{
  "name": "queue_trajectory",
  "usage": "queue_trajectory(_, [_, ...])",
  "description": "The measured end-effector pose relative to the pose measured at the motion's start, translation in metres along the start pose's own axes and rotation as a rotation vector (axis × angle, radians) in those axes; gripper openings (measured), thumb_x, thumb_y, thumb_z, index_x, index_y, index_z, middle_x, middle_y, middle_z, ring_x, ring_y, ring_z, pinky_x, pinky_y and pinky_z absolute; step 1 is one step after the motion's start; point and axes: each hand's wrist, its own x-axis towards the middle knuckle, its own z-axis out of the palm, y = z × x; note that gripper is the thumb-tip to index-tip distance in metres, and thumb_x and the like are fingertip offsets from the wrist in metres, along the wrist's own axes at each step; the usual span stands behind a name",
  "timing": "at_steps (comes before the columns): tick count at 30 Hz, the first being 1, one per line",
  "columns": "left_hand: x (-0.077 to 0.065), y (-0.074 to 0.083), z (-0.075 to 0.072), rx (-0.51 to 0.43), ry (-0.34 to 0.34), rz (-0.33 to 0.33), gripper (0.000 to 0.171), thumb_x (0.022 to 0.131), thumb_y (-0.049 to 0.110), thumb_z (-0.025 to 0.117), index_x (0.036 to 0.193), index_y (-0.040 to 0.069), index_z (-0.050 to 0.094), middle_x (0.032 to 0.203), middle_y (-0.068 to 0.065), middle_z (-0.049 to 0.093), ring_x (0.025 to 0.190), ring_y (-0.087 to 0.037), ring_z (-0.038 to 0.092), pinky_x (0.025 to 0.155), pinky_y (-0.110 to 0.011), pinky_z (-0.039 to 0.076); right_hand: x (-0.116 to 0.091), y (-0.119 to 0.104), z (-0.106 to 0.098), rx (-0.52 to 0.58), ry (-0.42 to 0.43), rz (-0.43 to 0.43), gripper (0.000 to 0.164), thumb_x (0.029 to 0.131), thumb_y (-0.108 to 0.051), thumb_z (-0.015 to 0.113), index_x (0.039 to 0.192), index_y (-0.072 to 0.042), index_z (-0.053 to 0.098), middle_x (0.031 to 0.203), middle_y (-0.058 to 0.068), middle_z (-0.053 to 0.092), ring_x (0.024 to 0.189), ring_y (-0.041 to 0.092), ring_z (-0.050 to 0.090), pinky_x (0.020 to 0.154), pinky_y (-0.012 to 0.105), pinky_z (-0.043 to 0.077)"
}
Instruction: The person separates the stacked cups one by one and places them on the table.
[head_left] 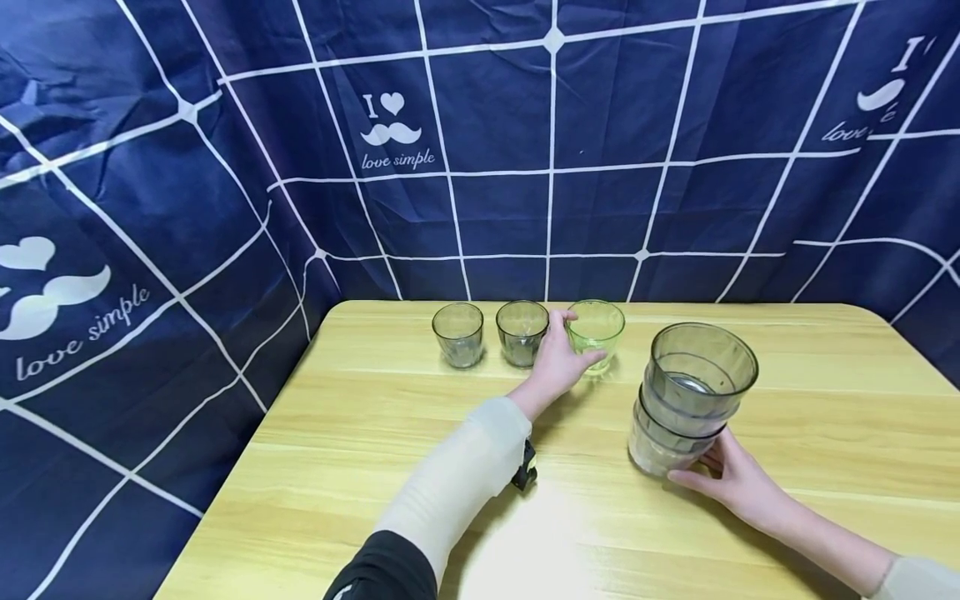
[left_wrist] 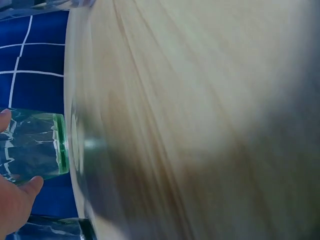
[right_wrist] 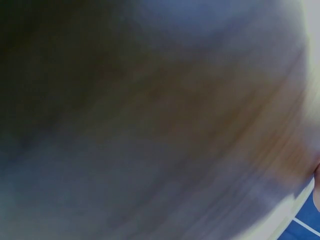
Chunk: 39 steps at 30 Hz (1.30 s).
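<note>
My left hand (head_left: 558,360) reaches to the back of the table and holds a green tinted glass (head_left: 597,321), thumb on its near side and fingers on the far left. The left wrist view shows that green glass (left_wrist: 37,145) between thumb and fingertips. Lower right, my right hand (head_left: 738,483) grips the bottom part of a stack of nested grey glasses (head_left: 697,375), thumb in front; its other fingers are partly hidden behind the stack. Only a bit of a finger (right_wrist: 317,187) enters the right wrist view.
Two grey glasses stand in a row left of the green one: the outer glass (head_left: 459,336) and the nearer glass (head_left: 519,333), close beside my left hand. A dark blue curtain (head_left: 495,217) with white lines hangs behind the wooden table (head_left: 337,467) and at its left.
</note>
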Motion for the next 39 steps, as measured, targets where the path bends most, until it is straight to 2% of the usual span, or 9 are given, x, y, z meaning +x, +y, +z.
queue_trajectory(6, [0.0,-0.002,0.0,0.032,-0.012,-0.048,0.066,0.077,0.022,0.084,0.124,0.016,0.038,0.113,-0.013,0.062,0.107,-0.024,0.058,0.089,-0.033,0.048,-0.001,0.0,0.0,-0.006,-0.002,0.004,0.082,0.075,0.017,0.072,0.142,-0.002,0.03,0.125,-0.017,0.051,0.11,-0.004,0.053,0.091,0.009,0.04])
queue_trajectory(12, [0.001,0.0,0.0,0.047,-0.037,-0.04,0.07,0.08,0.023,0.082,0.132,0.014,0.036,0.129,-0.016,0.056,0.115,-0.027,0.056,0.094,-0.034,0.046,0.0,0.0,0.0,-0.009,-0.001,0.004,0.081,0.075,0.017,0.072,0.142,-0.002,0.031,0.125,-0.018,0.051,0.11,-0.004,0.053,0.091,0.009,0.04])
queue_trajectory(17, [-0.001,0.002,-0.003,0.025,-0.045,-0.007,0.078,0.08,0.021,0.082,0.139,0.013,0.033,0.139,-0.013,0.048,0.124,-0.026,0.05,0.102,-0.033,0.042,0.0,0.0,0.0,-0.011,-0.005,-0.004,0.08,0.075,0.017,0.072,0.141,-0.001,0.031,0.123,-0.017,0.052,0.108,-0.003,0.054,0.091,0.009,0.041])
queue_trajectory(24, [-0.006,0.012,-0.016,-0.011,-0.041,0.104,0.084,0.082,0.026,0.08,0.146,0.014,0.027,0.15,-0.007,0.034,0.134,-0.023,0.038,0.108,-0.034,0.034,0.0,0.0,-0.001,-0.009,-0.012,-0.009,0.078,0.075,0.018,0.071,0.14,-0.001,0.032,0.122,-0.016,0.054,0.107,-0.002,0.055,0.09,0.009,0.041])
queue_trajectory(28, [-0.011,0.023,-0.029,-0.065,-0.038,0.16,0.08,0.084,0.031,0.077,0.146,0.017,0.028,0.149,-0.005,0.038,0.135,-0.024,0.038,0.108,-0.038,0.034,0.0,-0.001,-0.001,-0.013,-0.011,-0.009,0.08,0.075,0.018,0.071,0.141,-0.001,0.031,0.124,-0.016,0.052,0.108,-0.003,0.054,0.09,0.009,0.041])
queue_trajectory(31, [-0.017,0.032,-0.038,-0.144,-0.053,0.188,0.075,0.087,0.032,0.075,0.146,0.02,0.03,0.148,-0.001,0.041,0.136,-0.018,0.036,0.11,-0.037,0.032,0.0,-0.002,-0.001,-0.013,-0.011,-0.012,0.08,0.075,0.018,0.071,0.141,-0.001,0.03,0.123,-0.016,0.052,0.107,-0.002,0.055,0.09,0.009,0.041])
queue_trajectory(36, [-0.033,0.052,-0.05,-0.278,-0.146,0.298,0.068,0.092,0.025,0.068,0.147,0.018,0.029,0.151,-0.001,0.037,0.139,-0.01,0.029,0.111,-0.033,0.029,0.0,-0.001,-0.001,-0.017,-0.006,-0.015,0.081,0.075,0.019,0.071,0.142,-0.001,0.031,0.124,-0.017,0.052,0.107,-0.003,0.055,0.089,0.009,0.042])
queue_trajectory(39, [-0.044,0.063,-0.053,-0.295,-0.224,0.377,0.07,0.092,0.02,0.067,0.148,0.017,0.025,0.153,0.001,0.033,0.139,-0.009,0.027,0.111,-0.031,0.028,0.0,-0.001,-0.001,-0.016,-0.001,-0.019,0.081,0.074,0.019,0.071,0.141,0.0,0.031,0.124,-0.018,0.052,0.108,-0.004,0.054,0.089,0.009,0.042])
